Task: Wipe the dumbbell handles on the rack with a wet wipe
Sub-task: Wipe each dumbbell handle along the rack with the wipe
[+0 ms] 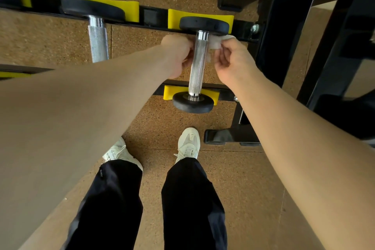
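Observation:
A small dumbbell with black ends and a knurled chrome handle (198, 67) lies across the rack's yellow saddles (203, 17). A white wet wipe (215, 41) passes behind the upper part of the handle. My right hand (233, 61) pinches the wipe's right end, just right of the handle. My left hand (178, 55) sits against the handle's left side with fingers curled; the wipe's left end is hidden behind it. A second, larger dumbbell (97, 40) rests to the left, untouched.
The black rack frame (284, 26) rises at the right, with its foot (229, 137) on the speckled cork-coloured floor. My two white shoes (188, 144) stand just in front of the rack. Another dark machine fills the far right edge.

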`<state>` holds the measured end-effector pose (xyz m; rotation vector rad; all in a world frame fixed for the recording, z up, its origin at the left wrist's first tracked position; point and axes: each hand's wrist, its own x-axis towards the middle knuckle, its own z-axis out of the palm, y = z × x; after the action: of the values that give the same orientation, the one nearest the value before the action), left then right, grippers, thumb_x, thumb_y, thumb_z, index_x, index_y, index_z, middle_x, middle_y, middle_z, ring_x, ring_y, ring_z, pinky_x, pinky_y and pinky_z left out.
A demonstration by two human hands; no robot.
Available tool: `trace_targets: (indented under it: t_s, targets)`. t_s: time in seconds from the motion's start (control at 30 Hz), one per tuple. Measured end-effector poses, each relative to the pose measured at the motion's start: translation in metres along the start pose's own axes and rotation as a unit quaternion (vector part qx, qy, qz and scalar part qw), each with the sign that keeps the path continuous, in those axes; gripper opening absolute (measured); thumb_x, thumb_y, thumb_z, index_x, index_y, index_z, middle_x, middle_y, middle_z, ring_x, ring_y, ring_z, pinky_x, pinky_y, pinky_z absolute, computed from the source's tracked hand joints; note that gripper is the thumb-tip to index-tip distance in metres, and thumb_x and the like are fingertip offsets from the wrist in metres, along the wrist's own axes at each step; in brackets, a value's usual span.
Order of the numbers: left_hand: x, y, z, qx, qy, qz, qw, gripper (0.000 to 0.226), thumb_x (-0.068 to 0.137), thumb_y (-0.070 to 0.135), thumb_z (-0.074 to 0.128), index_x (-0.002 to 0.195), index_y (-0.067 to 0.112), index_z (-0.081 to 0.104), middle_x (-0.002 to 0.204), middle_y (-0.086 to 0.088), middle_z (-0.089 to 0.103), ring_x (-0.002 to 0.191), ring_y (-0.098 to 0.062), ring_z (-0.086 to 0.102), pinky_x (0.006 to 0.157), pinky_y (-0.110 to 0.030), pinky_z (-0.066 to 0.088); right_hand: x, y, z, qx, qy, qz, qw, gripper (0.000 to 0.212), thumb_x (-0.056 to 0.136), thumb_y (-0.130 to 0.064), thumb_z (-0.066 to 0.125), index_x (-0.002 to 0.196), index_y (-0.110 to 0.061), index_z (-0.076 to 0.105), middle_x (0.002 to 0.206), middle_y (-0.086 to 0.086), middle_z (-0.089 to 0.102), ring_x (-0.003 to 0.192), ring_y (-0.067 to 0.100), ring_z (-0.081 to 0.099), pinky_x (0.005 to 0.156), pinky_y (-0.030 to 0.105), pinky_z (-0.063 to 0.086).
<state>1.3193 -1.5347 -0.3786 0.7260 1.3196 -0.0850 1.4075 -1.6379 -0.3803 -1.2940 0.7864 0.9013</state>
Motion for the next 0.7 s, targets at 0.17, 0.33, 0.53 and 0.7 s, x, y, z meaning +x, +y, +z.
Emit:
trace_targets:
  t_s: [0.17,0.33,0.53,0.7]
  targets:
    - [-0.003,-0.007,-0.020,-0.067,0.016,0.004,0.998,0.008,0.099,0.014,0.063,0.097,0.008,0.068,0.096,-0.010,0.074,0.085,-0.018,0.071,0.075,-0.030,0.062,0.001,0.011,0.013,-0.172,-0.030,-0.044,0.984,0.016,0.085,-0.003,0.069,0.102,-0.002,0.069,0.088,0.012,0.073,0.072,0.018,0.069,0.065,0.028,0.056]
    - [-0.009,-0.017,-0.012,-0.013,-0.006,0.024,1.000,0.006,0.102,0.012,0.057,0.100,0.012,0.063,0.105,-0.010,0.073,0.094,-0.020,0.074,0.080,-0.032,0.062,-0.001,0.002,-0.003,-0.197,-0.023,-0.063,0.978,0.008,0.083,0.002,0.065,0.087,-0.004,0.068,0.075,0.007,0.070,0.063,0.014,0.064,0.063,0.026,0.054]
    - [-0.011,-0.019,-0.015,0.158,0.016,0.034,0.987,0.022,0.105,0.020,0.052,0.123,0.012,0.061,0.101,-0.006,0.072,0.095,-0.018,0.072,0.082,-0.030,0.059,-0.006,0.015,-0.016,-0.284,-0.015,-0.082,0.955,0.006,0.080,-0.001,0.069,0.078,-0.006,0.068,0.076,0.008,0.071,0.066,0.017,0.067,0.069,0.029,0.056]
    - [-0.016,-0.035,-0.036,0.287,-0.010,0.096,0.953,0.026,0.106,0.025,0.047,0.122,0.014,0.064,0.084,0.007,0.068,0.081,-0.010,0.062,0.079,-0.029,0.049,-0.009,0.017,-0.018,-0.322,-0.020,-0.078,0.943,0.007,0.079,-0.004,0.067,0.075,-0.009,0.071,0.066,0.002,0.066,0.060,0.014,0.059,0.060,0.026,0.049]
